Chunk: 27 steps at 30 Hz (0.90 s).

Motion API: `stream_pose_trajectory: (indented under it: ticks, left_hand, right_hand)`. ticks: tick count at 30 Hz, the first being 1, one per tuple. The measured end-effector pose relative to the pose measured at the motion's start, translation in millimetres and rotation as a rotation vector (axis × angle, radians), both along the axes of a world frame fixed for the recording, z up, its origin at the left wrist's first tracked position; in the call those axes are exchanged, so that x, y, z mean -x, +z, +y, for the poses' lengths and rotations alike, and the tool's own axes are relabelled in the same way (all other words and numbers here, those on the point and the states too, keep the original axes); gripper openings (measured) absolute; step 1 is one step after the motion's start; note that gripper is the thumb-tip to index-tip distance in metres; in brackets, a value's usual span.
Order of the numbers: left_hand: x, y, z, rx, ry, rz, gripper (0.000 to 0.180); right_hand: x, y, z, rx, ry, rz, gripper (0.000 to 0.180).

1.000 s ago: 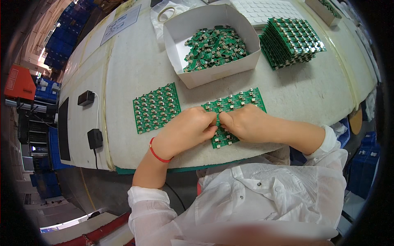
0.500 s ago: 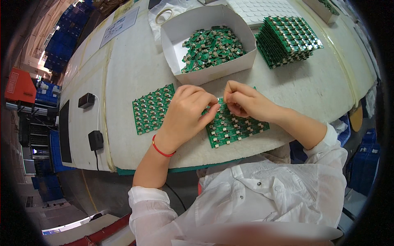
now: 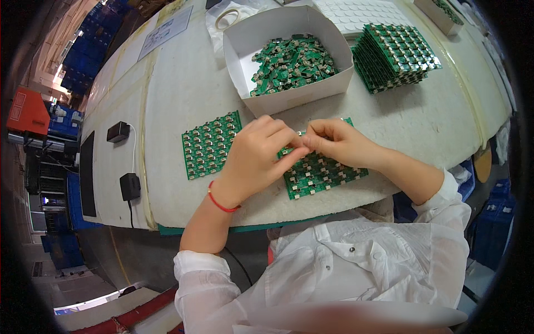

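My left hand (image 3: 257, 158) and my right hand (image 3: 336, 142) meet fingertip to fingertip above a green circuit-board panel (image 3: 322, 172) lying on the white table (image 3: 167, 94). Together they pinch a small strip or piece of board between them; the piece itself is mostly hidden by the fingers. A red band circles my left wrist. A second green panel (image 3: 210, 145) lies flat just left of my left hand. Behind my hands stands a white cardboard box (image 3: 295, 92) filled with small green board pieces (image 3: 292, 64).
A stack of green panels (image 3: 395, 55) sits at the back right, with a white dimpled tray (image 3: 356, 11) behind it. Two black power adapters (image 3: 118, 131) (image 3: 130, 185) with cables lie at the table's left. A tape roll (image 3: 227, 18) and a paper sheet (image 3: 166, 30) lie at the back.
Both hands have lifted off the near panel's front edge and moved up toward the box, fingertips now pinched together over the panel's far edge.
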<state>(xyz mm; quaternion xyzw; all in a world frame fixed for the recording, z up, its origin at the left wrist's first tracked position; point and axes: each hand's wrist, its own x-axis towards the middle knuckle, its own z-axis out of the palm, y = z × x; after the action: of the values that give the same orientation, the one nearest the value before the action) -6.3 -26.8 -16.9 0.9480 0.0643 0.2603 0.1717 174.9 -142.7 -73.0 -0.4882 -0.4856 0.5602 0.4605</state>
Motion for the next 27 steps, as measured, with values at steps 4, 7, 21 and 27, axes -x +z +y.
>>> stream_pose_trajectory:
  ticks: [4, 7, 21, 27]
  left_hand:
    - [12.3, 7.4, 7.6, 0.289, -0.138, 0.462, 0.017]
    - [12.6, 3.3, 5.4, 0.272, -0.15, 0.585, 0.018]
    - [14.3, -6.2, -5.2, 0.079, -0.175, 0.603, 0.015]
    - [15.8, -6.5, -4.7, 0.206, -0.151, 0.558, 0.011]
  right_hand:
    - [1.5, 23.1, -3.9, -0.179, 0.178, -0.557, 0.023]
    - [7.8, 16.6, -9.0, -0.4, 0.243, -0.773, 0.022]
    - [17.1, 6.5, -13.4, -0.58, 0.31, -1.023, 0.018]
    - [17.1, 1.4, -15.0, -0.602, 0.266, -0.997, 0.017]
